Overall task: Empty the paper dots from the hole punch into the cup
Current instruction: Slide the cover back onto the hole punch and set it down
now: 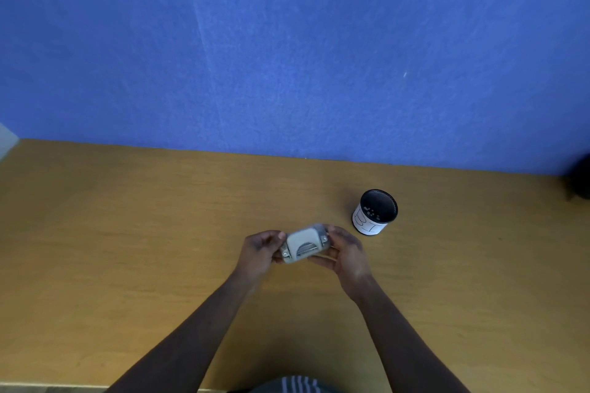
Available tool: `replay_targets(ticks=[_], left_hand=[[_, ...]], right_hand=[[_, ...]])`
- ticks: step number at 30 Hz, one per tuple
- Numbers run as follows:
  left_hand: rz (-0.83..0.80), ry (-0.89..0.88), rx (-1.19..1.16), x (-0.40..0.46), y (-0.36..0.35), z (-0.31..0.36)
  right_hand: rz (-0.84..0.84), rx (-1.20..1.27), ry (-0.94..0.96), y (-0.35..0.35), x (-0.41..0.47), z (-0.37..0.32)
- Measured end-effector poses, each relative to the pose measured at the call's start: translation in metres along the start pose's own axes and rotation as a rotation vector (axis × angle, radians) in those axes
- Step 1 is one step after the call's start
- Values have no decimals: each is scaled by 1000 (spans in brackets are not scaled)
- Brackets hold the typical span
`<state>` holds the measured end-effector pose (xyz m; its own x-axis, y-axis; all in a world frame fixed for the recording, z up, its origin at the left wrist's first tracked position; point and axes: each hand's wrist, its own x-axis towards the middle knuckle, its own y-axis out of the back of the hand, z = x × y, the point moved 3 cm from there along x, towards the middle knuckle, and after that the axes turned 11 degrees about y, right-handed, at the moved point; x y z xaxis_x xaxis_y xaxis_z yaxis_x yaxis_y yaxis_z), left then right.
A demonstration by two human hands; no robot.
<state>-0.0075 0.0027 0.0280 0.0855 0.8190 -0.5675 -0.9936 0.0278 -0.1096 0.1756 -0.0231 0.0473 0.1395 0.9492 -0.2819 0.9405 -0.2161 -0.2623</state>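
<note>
A small grey hole punch is held above the wooden desk, gripped from both ends. My left hand clasps its left end and my right hand clasps its right end. The punch's grey top faces the camera, with metal screws at its ends. To the right and a little farther back stands the cup, a black mesh cylinder wrapped in a white paper label. Small white paper dots lie inside it. The cup is apart from both hands.
A blue wall rises straight behind the desk's far edge. A dark object sits at the far right edge of the desk, partly cut off. The desk's near edge runs along the bottom left.
</note>
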Motion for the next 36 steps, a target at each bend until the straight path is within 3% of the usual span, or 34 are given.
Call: replay_targets(ticks=[4,9,14,25,36], left_hand=[[13,-12,54,3,-1,4],[135,-24,80,11,0,8],[106,51,52,22,-2,9],[144,31,328,59,-4,9],[161,63,521,100,-14,14]], right_hand=[[6,-204,38,3,8,1],[27,-258,21,6,18,7],[36,-320,36,6,29,11],[93,-630,83,8,62,23],[30,-818,46,16,102,26]])
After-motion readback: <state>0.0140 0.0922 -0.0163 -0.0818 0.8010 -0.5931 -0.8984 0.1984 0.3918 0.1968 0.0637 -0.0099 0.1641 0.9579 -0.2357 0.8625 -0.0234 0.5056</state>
